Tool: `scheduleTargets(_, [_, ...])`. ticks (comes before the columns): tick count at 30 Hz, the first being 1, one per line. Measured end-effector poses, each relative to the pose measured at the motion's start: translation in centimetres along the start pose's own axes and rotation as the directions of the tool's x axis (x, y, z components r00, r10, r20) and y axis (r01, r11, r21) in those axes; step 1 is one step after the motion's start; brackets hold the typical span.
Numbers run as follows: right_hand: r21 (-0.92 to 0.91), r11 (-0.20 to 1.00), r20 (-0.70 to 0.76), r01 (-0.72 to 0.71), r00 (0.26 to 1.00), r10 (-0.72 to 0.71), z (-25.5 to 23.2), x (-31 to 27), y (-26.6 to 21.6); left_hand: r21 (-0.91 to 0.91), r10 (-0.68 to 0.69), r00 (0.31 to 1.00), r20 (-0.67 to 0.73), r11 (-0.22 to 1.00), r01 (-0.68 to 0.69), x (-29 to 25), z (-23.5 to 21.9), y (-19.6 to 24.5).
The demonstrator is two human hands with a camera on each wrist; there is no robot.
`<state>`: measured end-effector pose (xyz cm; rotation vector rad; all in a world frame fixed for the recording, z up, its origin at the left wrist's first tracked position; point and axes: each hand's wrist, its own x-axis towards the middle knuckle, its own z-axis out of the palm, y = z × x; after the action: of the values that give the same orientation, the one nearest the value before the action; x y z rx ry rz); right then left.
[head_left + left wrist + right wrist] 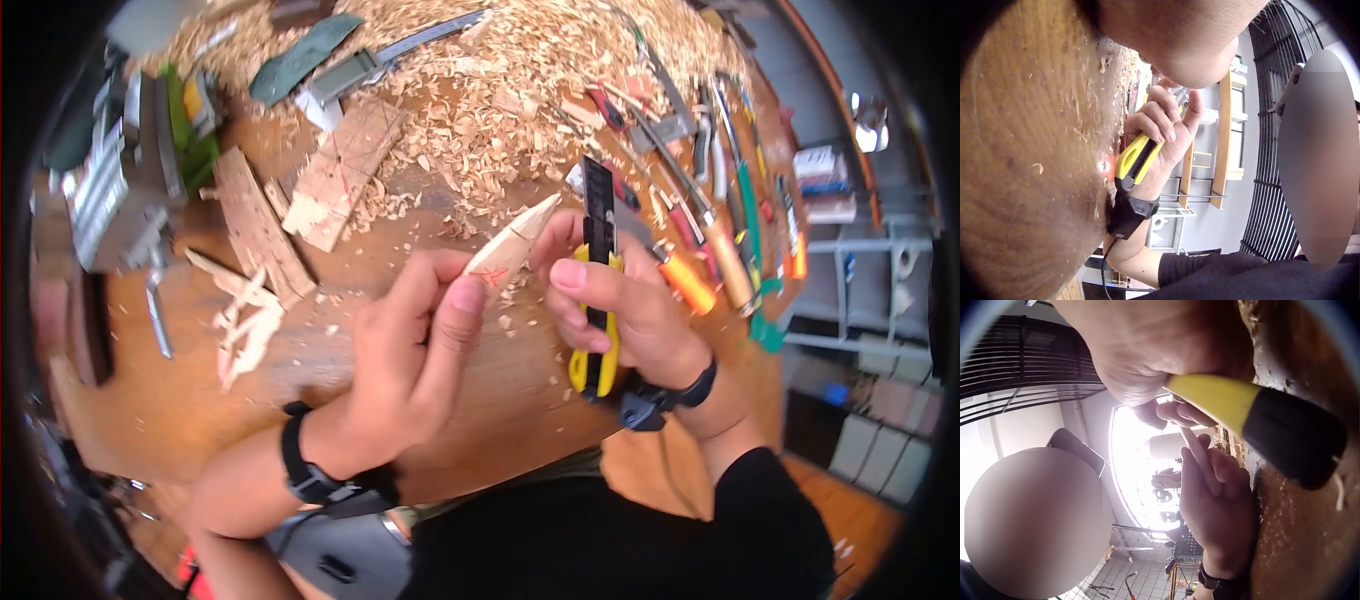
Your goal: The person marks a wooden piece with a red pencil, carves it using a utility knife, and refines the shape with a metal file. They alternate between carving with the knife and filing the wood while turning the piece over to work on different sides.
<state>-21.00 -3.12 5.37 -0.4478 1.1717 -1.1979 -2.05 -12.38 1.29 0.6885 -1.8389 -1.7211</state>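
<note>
A pale, pointed wooden piece [512,240] with red marks is pinched between the thumb and fingers of the left hand [415,340], its tip slanting up to the right. The right hand [625,310] holds a yellow and black utility knife [597,345] upright in its curled fingers, thumb extended toward the wood. In the left wrist view the knife's yellow handle [1138,159] lies in the right hand [1160,125]. In the right wrist view the left hand [1219,512] grips the wood [1200,456] beyond the knife handle [1229,403].
Wood shavings [470,130] cover the back of the table [330,350]. Marked boards [345,170] and split offcuts [250,320] lie at left, near a metal vise [125,190]. A caliper [350,75] lies behind. Chisels and other hand tools [735,265] are at right.
</note>
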Motion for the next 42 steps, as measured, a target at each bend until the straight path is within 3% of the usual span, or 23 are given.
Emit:
scheduleTargets(2, [-0.126, 0.99, -0.048, 0.062, 0.996, -0.069, 0.2, 0.0, -0.1, 0.052, 0.025, 1.0, 0.005, 0.998, -0.025, -0.1, 0.2, -0.1])
scheduleTargets(4, [-0.225, 0.967, -0.048, 0.116, 0.99, -0.13, 0.1, 0.3, 0.2, 0.183, 0.037, 0.993, 0.109, 0.981, -0.056, 0.1, 0.1, 0.8])
scheduleTargets(6, [-0.077, 0.992, -0.072, 0.097, 0.992, -0.103, -0.7, 0.4, 0.1, 0.151, -0.032, 0.994, 0.106, 0.988, 0.016, 0.1, 0.4, 0.9])
scheduleTargets(7, [0.019, 0.999, -0.062, 0.05, 0.997, -0.049, -1.1, 0.5, 0.2, 0.228, 0.082, 0.99, 0.115, 0.968, -0.107, 0.3, 0.4, 0.3])
scheduleTargets(8, [-0.066, 0.993, -0.057, 0.099, 0.993, -0.103, -1.4, 0.7, 0.3, 0.245, 0.079, 0.987, 0.143, 0.963, -0.113, 0.2, 0.4, 0.2])
scheduleTargets(10, [-0.007, 0.992, -0.031, 0.124, 0.992, -0.124, -1.3, 0.6, 0.1, 0.155, -0.04, 0.995, 0.089, 0.988, 0.026, 0.0, 0.3, 0.1])
scheduleTargets(11, [0.01, 0.991, -0.035, 0.131, 0.991, -0.131, -1.2, 0.6, 0.3, 0.169, -0.045, 0.994, 0.101, 0.985, 0.027, -0.1, 0.3, -0.1])
scheduleTargets(13, [-0.136, 0.975, -0.031, 0.175, 0.983, -0.181, -1.1, 0.6, 0.6, 0.231, 0.033, 0.995, 0.097, 0.971, -0.054, 0.1, 0.2, -0.2])
scheduleTargets(17, [-0.221, 0.965, -0.069, 0.142, 0.985, -0.16, -0.9, 0.6, 0.7, 0.213, 0.011, 0.995, 0.097, 0.976, -0.032, 0.2, 0.5, 0.1])
scheduleTargets(24, [-0.114, 0.976, -0.031, 0.184, 0.982, -0.189, -1.4, 0.6, 0.9, 0.24, -0.01, 0.994, 0.109, 0.971, -0.016, 0.1, 0.3, 0.0])
scheduleTargets(42, [-0.185, 0.97, 0.01, 0.155, 0.988, -0.156, -1.3, 0.6, 0.9, 0.329, -0.059, 0.992, 0.11, 0.944, 0.019, 0.0, 0.2, 0.7])
